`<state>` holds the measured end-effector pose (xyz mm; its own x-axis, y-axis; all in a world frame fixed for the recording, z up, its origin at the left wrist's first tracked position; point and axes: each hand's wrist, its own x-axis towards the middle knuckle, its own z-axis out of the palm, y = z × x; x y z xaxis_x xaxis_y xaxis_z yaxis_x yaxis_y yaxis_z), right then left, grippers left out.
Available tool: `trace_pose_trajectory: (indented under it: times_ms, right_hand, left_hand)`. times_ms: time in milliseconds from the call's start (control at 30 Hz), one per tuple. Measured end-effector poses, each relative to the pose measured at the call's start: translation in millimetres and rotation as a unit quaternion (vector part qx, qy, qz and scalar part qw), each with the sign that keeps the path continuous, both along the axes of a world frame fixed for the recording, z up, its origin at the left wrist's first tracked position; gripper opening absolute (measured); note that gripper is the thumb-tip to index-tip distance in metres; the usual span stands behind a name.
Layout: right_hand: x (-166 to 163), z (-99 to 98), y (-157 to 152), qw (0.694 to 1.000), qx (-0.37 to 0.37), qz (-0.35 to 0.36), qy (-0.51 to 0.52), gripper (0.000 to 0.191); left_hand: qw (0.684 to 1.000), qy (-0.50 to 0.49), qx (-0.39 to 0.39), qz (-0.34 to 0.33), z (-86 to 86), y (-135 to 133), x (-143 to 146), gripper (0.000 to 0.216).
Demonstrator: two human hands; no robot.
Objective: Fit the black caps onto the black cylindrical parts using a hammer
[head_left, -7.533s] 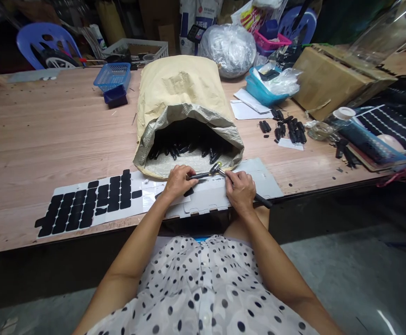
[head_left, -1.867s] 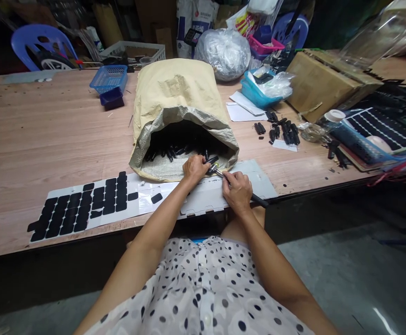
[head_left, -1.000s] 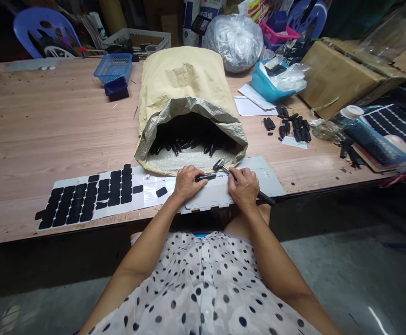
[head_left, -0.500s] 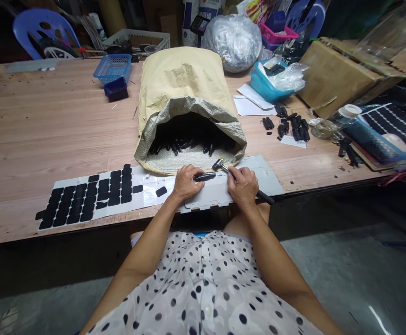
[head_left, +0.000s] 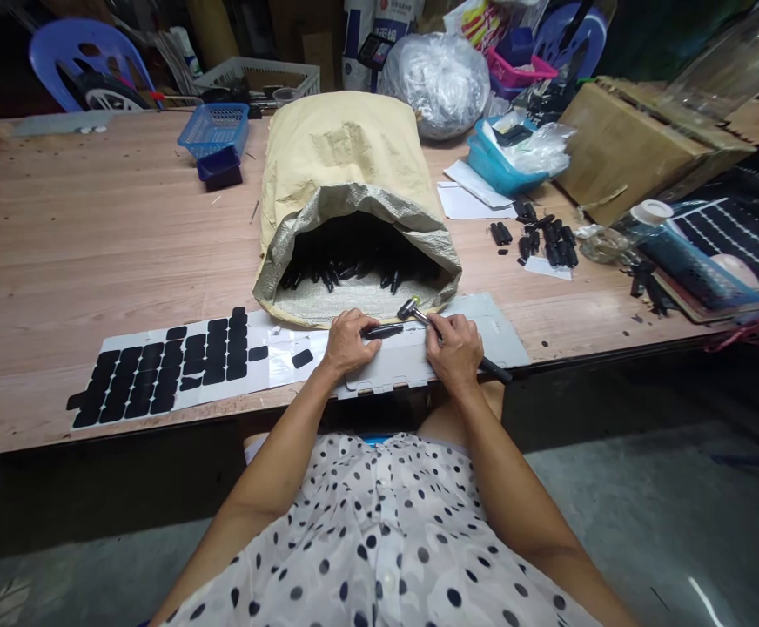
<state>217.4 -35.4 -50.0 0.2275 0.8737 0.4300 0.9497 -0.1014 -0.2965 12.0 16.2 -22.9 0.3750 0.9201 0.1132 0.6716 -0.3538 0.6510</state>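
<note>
My left hand [head_left: 352,341] is closed on one end of a slim black tube-like piece [head_left: 386,331], which lies level over a flat grey cardboard sheet [head_left: 392,364]. In my right hand [head_left: 456,351] is a small hammer [head_left: 497,370], gripped by its dark handle. Its metal head [head_left: 409,307] is up and left of that hand, close above the black piece. Straight ahead, a large tan sack [head_left: 346,144] lies with its mouth towards me, and several similar black pieces [head_left: 346,272] show inside it.
A sheet of black rounded stickers [head_left: 137,379] lies to the left. Blue baskets [head_left: 213,128] stand beyond it. Towards the right are a pile of small black parts [head_left: 549,237], a turquoise basket [head_left: 507,165] and a cardboard box [head_left: 634,148]. The table's front edge runs before my lap.
The view has shifted very slightly. Both hands, the hammer and the black piece keep practically the same places.
</note>
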Motion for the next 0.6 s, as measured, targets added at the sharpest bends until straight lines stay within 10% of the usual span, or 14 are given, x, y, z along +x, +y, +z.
trace_pose_trajectory:
  times_ms: [600]
  right_hand:
    - [1.4, -1.5, -0.4, 1.0, 0.005, -0.002, -0.009, 0.031]
  left_hand:
    - [1.0, -0.003, -0.018, 0.008, 1.8, 1.3, 1.8, 0.015]
